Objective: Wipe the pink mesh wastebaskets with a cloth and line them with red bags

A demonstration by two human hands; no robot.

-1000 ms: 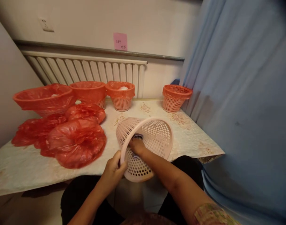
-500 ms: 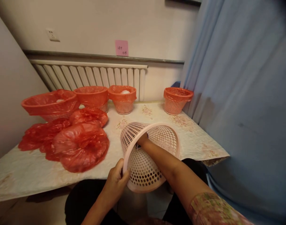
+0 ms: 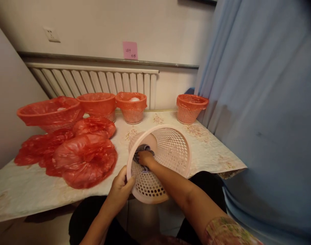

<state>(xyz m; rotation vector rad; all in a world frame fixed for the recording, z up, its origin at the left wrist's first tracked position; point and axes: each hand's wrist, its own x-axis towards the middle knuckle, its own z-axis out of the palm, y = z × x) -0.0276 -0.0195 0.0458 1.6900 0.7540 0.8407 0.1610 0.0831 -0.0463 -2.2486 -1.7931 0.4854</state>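
A pale pink plastic wastebasket (image 3: 174, 149) with perforated walls lies tilted at the table's front edge, its mouth turned toward me. My left hand (image 3: 119, 187) grips its rim on the left side, thumb over the edge. Inside the basket, my right hand (image 3: 146, 159) is closed on a dark grey cloth (image 3: 143, 148), pressed against the left inner wall. Part of the cloth hangs below my fingers.
Left of the basket lie crumpled red plastic bags (image 3: 86, 160). Behind them stand red-lined baskets (image 3: 53, 112), a middle one (image 3: 131, 114) holding something white. Another lined basket (image 3: 190, 110) is at the right rear, beside a blue curtain (image 3: 260, 102).
My right hand has come from deeper in the basket toward its left wall, so the cloth now shows. The basket's mouth has swung slightly left and up.
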